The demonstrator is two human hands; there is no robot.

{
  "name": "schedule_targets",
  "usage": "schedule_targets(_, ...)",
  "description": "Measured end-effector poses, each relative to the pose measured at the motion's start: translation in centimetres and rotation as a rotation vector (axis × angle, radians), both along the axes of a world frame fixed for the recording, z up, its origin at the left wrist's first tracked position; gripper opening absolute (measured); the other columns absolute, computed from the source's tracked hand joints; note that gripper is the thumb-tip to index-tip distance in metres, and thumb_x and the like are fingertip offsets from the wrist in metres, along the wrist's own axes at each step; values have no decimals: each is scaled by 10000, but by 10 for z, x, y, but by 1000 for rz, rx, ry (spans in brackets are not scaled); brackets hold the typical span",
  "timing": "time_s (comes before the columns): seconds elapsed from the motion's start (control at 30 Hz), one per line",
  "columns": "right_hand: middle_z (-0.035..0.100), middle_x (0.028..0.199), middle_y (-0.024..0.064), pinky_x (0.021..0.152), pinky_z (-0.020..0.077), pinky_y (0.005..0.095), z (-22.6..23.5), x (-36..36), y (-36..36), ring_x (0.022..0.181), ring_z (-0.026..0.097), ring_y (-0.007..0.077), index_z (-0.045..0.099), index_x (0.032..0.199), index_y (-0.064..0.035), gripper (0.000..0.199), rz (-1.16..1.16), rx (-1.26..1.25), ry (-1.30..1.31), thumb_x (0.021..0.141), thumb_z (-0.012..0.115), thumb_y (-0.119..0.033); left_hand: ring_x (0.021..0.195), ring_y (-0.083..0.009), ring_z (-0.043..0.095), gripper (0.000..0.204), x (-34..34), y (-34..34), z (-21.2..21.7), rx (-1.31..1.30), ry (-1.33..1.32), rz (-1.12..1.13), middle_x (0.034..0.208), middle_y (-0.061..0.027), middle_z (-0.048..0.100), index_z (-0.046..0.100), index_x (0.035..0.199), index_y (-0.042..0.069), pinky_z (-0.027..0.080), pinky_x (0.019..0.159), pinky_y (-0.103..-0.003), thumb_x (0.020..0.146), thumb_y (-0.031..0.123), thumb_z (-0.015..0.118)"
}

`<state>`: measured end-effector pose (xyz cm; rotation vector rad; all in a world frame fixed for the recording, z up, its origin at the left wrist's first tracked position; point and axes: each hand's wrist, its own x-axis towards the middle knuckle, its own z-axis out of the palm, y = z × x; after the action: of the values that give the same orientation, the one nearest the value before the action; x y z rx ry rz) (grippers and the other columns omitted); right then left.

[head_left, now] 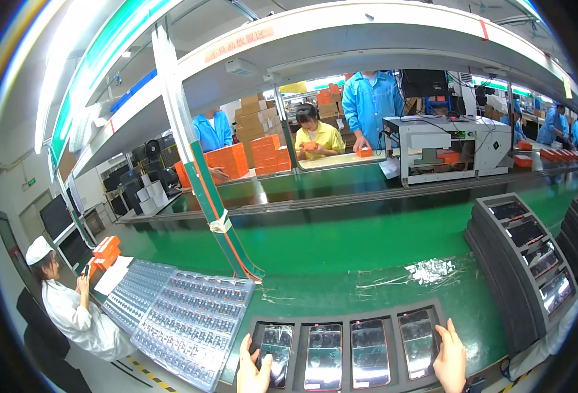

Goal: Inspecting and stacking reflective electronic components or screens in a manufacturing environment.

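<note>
A black foam tray (343, 319) lies on the green bench in front of me, with several smartphones (324, 357) side by side in its slots. My left hand (255, 368) grips the tray's left end, its thumb reaching over the leftmost phone (277, 354). At the opposite end, my right hand (450, 357) holds the tray's right edge beside the rightmost phone (418, 344). The phones' dark glass reflects the lights overhead.
Stacked black foam trays (521, 268) with phones stand at the right. Clear plastic trays of small parts (194, 318) lie left. Small white scraps (431, 271) sit beyond my tray. A green post (220, 216) rises from the bench. Co-workers handle orange boxes (229, 160) across the line.
</note>
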<state>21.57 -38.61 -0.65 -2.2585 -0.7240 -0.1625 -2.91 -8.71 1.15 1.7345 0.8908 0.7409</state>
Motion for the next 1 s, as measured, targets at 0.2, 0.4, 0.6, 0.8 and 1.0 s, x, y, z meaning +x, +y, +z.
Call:
schedule_targets(0.2, 575, 1378, 241, 1070, 444, 408, 9, -21, -5, 1280, 544, 408, 593, 1316, -9, 409, -5, 98, -164, 941, 451, 72, 1345, -271, 505, 453, -14, 36, -1, -467, -365, -108, 1459, -139, 512, 477, 1430, 16, 402, 1124, -379, 1041, 232, 558)
schedule_targets(0.4, 614, 1340, 198, 1029, 473, 388, 15, -27, 19, 1226, 600, 343, 565, 1340, -7, 362, 116, 174, -153, 997, 544, -119, 1357, -293, 496, 422, -27, 57, -13, -595, -432, -190, 1443, -148, 520, 485, 1409, 0, 424, 1118, -387, 1039, 195, 543)
schedule_targets(0.6, 477, 1467, 240, 1139, 345, 411, 6, -23, 30, 1374, 465, 359, 598, 1224, -13, 363, -12, 345, 126, 861, 587, 7, 1222, -187, 553, 667, -8, 42, -24, -372, -271, -83, 1447, -185, 509, 415, 1463, -7, 444, 1027, -324, 872, 32, 721)
schedule_targets(0.8, 420, 1522, 145, 1085, 405, 337, -11, -8, 22, 1334, 490, 219, 573, 1264, -30, 377, 74, 589, 396, 906, 544, 86, 1152, -117, 568, 582, -1, 48, -18, -369, -193, -316, 1253, -72, 643, 476, 1425, -22, 434, 1005, -281, 922, 122, 732)
schedule_targets(1.0, 406, 1517, 164, 1089, 416, 351, -17, -2, 18, 1316, 505, 228, 540, 1280, 4, 407, 52, 783, 515, 885, 597, 84, 1090, -110, 584, 462, 4, 48, -30, -336, -146, -223, 1181, -39, 653, 548, 1332, -22, 449, 983, -276, 918, 77, 726)
